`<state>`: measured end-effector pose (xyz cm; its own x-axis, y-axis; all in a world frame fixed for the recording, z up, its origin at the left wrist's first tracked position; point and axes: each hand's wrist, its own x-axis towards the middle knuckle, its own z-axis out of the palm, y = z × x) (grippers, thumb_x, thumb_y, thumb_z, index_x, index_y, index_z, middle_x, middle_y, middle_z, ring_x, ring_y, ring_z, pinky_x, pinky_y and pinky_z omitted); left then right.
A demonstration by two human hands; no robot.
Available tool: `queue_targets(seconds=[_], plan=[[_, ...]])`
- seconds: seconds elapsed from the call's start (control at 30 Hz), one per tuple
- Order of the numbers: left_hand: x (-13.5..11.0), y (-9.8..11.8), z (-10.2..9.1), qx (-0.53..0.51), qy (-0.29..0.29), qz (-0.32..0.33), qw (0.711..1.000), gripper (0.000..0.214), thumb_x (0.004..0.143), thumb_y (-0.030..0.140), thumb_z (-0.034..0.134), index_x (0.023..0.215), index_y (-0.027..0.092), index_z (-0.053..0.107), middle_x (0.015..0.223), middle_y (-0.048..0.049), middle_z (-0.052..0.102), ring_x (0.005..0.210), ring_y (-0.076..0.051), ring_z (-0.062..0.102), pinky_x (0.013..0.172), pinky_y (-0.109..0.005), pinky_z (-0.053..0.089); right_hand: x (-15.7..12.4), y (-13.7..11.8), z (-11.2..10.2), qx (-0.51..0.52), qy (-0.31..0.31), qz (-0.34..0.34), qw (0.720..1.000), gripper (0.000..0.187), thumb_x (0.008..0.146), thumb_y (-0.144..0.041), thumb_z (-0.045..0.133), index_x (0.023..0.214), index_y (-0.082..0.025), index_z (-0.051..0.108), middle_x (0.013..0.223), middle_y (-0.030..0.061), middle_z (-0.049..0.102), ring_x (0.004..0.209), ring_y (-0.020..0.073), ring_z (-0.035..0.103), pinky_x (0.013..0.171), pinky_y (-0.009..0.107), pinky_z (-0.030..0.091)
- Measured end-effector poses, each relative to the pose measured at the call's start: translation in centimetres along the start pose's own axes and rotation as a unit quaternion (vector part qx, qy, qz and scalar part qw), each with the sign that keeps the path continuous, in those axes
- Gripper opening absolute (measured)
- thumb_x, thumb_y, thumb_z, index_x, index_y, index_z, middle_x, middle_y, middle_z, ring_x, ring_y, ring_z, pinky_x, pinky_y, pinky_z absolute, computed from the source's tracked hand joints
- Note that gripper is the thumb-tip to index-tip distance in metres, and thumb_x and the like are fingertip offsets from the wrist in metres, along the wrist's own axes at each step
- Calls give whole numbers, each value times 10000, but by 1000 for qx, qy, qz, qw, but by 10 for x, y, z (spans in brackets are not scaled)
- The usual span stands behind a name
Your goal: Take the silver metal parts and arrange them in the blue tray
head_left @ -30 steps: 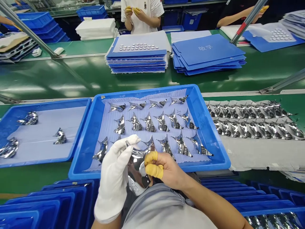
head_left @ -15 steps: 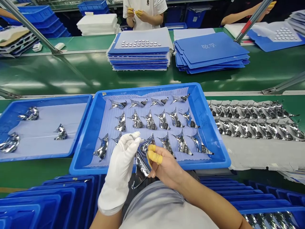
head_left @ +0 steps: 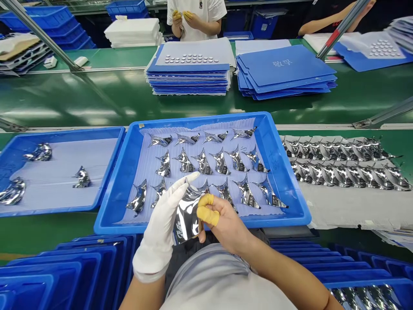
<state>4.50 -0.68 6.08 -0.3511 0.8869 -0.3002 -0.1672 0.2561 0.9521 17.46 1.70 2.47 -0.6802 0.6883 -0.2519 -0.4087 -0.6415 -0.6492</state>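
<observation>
A shiny chrome metal piece with pale lettering (head_left: 187,217) is between my hands, above the front edge of a blue tray (head_left: 122,172). My left hand (head_left: 166,215), in a white glove, has its fingers stretched along the piece's upper left side, its thumb at the edge. My right hand (head_left: 219,215), with yellow finger covers on thumb and forefinger, pinches the piece's right edge. Behind the hands, curved, pointed chrome pieces (head_left: 245,193) lie in three rows on a white liner in the tray.
Another blue tray (head_left: 64,209) at left holds a few chrome pieces. Two rows of chrome pieces (head_left: 342,174) lie on pale sheets at right. Stacked blue sheets (head_left: 190,84) stand beyond a green ledge. Nested blue trays (head_left: 64,275) flank my lap. Co-workers (head_left: 196,19) are opposite.
The chrome piece has turned so its broad lettered face shows. My left fingers have straightened from a pinch and lie along it. My right hand keeps its hold.
</observation>
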Motion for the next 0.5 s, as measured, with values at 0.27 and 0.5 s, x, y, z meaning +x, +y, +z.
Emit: queue_targets(seconds=[0.27,0.5], plan=[[-4,-11,-4,-160,-127,-91,975,535,864,436,646,1370,270,599,712,3,653,335,-125,559,287,-219,447,-3,-3,4,-68,-24,-9,997,329,804,-406,767,742,-177,540,583,-78,582,446,76,592,511,206,424],[-8,-33,-21,-165,-108,-88,976,523,820,418,708,1321,280,650,1036,-88,726,579,-185,685,415,-259,552,-8,-9,11,-55,-42,14,998,334,796,-423,771,747,-181,545,621,-64,601,467,102,620,534,226,451]])
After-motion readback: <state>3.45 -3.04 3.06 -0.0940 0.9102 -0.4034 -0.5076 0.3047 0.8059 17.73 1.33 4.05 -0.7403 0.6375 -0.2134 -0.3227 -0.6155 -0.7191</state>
